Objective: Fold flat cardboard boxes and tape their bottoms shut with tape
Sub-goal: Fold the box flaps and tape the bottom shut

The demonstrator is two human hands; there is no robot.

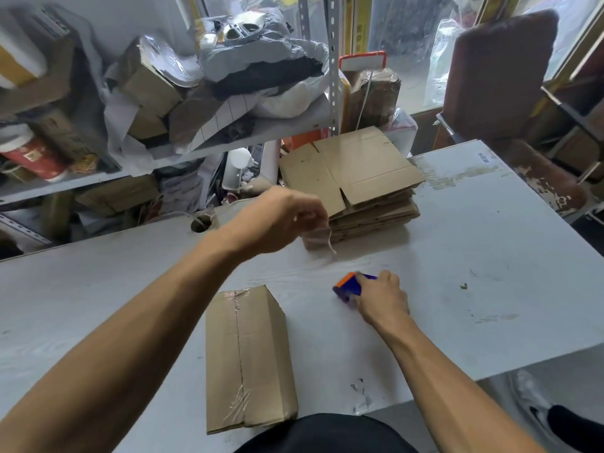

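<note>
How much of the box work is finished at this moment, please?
Done: one taped box lies near the table edge. In hand: the right hand rests on the tape dispenser; the left hand reaches toward the stack of flat boxes. Left: that whole stack.

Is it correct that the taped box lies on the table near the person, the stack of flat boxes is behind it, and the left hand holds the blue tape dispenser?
Not quite. The head view shows the right hand on the blue tape dispenser; the left hand reaches toward the stack of flat boxes. The taped box and table are as you say.
</note>
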